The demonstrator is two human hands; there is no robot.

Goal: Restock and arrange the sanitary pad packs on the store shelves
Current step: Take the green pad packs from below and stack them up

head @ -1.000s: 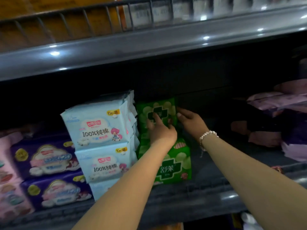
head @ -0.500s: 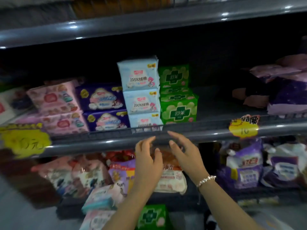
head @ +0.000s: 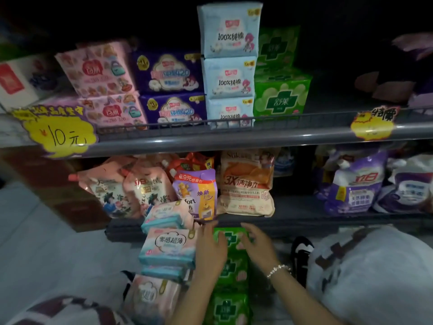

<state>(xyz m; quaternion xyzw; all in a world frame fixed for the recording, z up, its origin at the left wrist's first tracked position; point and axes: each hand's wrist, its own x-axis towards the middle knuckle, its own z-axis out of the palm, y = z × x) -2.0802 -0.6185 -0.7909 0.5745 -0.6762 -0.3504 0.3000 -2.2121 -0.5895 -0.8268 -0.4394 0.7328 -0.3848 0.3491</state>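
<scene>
**Hands over the green packs, low by the shelves**

Upper shelf (head: 234, 139), grey metal with a low wire rail along its front edge. Far left, a yellow price tag (head: 56, 134) hangs on the rail. Behind it, pink packs (head: 98, 71) in two layers. Next, purple packs (head: 171, 90), two high. Then pale blue packs (head: 230, 66), stacked three high, the tallest pile on the shelf. Just beside them, green shelf packs (head: 281, 95): a front one at the rail, another standing behind and higher. Right of those the shelf runs bare and dark to a loose purple heap (head: 412, 50) at the far end. A second yellow tag (head: 372, 125) clings to the rail there.

Lower shelf (head: 328, 219): spouted pink pouches (head: 131, 186) lean at left, a purple pouch (head: 196, 193) and a beige bag (head: 246, 184) mid-shelf, purple-and-white bags (head: 358, 184) at right.

Below, on or near the pale floor (head: 35, 231): a pile of pink-and-teal packs (head: 168, 245) left of centre; touching its right side, a column of green packs (head: 230, 273) running towards the viewer.

Left hand (head: 210, 252) hovers over the top of the green column, fingers spread and loose, holding nothing. Right hand (head: 257, 245), bead bracelet (head: 278, 269) at the wrist, likewise wide, fingers slightly bent above the same pack; I cannot tell whether either hand touches it. Checked cloth (head: 375, 277) fills the right corner.
</scene>
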